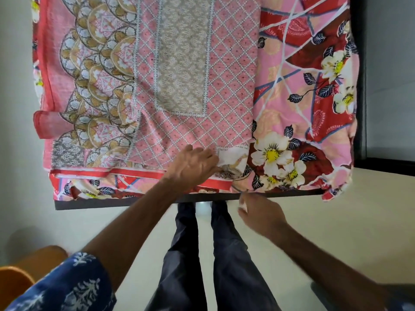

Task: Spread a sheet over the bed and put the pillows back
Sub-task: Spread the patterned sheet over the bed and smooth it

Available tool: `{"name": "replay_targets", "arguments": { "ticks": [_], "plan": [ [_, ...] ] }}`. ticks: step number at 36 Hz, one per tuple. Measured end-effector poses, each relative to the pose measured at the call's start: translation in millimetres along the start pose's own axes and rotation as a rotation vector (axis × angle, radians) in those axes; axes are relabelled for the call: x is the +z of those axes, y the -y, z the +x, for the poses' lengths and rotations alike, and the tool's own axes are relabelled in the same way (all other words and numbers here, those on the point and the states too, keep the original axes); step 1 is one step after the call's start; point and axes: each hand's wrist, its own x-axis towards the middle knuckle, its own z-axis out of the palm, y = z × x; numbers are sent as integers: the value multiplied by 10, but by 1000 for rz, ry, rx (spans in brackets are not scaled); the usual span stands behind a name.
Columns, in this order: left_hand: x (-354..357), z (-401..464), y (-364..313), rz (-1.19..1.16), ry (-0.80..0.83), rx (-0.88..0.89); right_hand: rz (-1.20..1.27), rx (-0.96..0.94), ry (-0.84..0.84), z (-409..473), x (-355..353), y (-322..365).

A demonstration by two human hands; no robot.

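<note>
A pink sheet [193, 70] with a lattice and scallop pattern lies over the left and middle of the bed. Beneath it, a red and pink floral sheet [310, 90] covers the right side. My left hand [193, 167] reaches over the near edge and its fingers curl on the pink sheet's near right corner. My right hand [260, 214] hovers below the bed edge, blurred, with fingers loosely curled; it looks empty. No pillows are in view.
The bed's dark frame [94, 204] runs along the near edge, with my legs [215, 254] right against it. An orange object [24, 272] sits at the lower left on the pale floor. A dark panel [359, 86] borders the bed's right side.
</note>
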Motion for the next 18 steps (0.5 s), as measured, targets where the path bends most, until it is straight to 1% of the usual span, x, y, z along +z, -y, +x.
{"name": "replay_targets", "arguments": {
  "ticks": [4, 6, 8, 10, 12, 15, 18],
  "plan": [
    [173, -167, -127, 22, 147, 25, 710, 205, -108, 304, -174, -46],
    [198, -221, -175, 45, 172, 46, 962, 274, -161, 445, -287, -41],
    [201, -259, -213, 53, 219, 34, 1064, 272, -187, 544, -383, 3],
    [199, -315, -254, 38, 271, -2, 1095, 255, -183, 613, -455, 67],
    [184, -377, -299, 1, 277, -39, 1109, 233, -185, 687, -480, 105],
    [140, -435, -391, -137, 174, -175, 1087, 179, -187, 706, -522, 140],
    [74, -475, -481, -187, 2, -340, 1171, 92, -160, 622, -641, 204]
  ]
}}
